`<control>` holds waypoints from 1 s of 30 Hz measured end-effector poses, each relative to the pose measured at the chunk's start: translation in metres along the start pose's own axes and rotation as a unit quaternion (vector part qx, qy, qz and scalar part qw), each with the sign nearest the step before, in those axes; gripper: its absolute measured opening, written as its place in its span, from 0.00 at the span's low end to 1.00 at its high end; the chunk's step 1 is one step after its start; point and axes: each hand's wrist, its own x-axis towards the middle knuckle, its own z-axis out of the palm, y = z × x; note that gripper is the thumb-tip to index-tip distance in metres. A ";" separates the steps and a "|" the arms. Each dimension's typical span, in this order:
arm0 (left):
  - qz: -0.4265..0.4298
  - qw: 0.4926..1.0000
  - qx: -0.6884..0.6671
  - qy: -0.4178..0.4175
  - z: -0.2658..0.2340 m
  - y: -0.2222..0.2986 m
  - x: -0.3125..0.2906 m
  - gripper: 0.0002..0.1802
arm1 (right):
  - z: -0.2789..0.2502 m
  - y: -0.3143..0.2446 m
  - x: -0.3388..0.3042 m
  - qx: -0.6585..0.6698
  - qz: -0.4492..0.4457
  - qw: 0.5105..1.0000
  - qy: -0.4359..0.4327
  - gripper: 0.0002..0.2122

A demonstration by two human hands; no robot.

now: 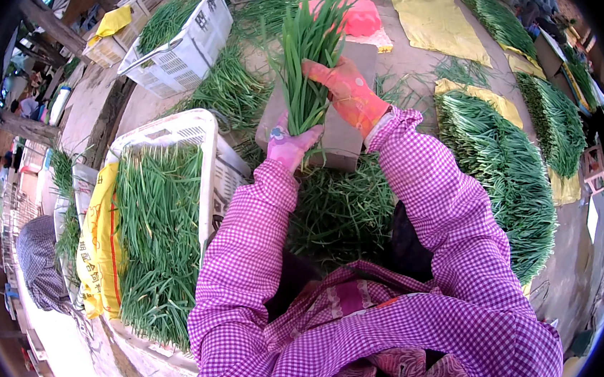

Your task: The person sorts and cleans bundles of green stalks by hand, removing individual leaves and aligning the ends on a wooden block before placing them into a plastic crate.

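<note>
A bunch of long flat green leaves, apparently garlic chives (301,81), stands nearly upright in front of me, its tips fanning out at the far end. My left hand (289,144), in a pink glove, is closed around the bunch's lower end. Higher up, my right hand (353,96), in an orange-pink glove, grips the same leaves from the right side. Behind and below the bunch is a brown box-like stand (344,134). Loose chives (340,210) lie in a heap beneath it, between my forearms.
At left stands a white plastic crate (205,136) full of chives, with a yellow sack (107,234) along its side. Another white crate (189,51) is farther off. To the right, neat rows of chives (498,171) lie near a yellow sheet (438,18). Pink-red material (360,18) sits beyond the stand.
</note>
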 end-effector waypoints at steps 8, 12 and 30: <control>-0.003 0.993 0.106 -0.059 -0.021 -0.026 0.070 0.33 | -0.025 0.045 0.019 -0.208 0.067 0.976 -0.016 0.17; 0.010 0.979 0.181 -0.093 -0.016 -0.030 0.073 0.33 | -0.037 0.071 0.021 -0.208 0.138 0.966 -0.059 0.16; -0.010 0.993 0.053 0.105 -0.039 -0.007 0.068 0.21 | -0.018 0.011 0.018 -0.316 -0.074 0.946 -0.001 0.25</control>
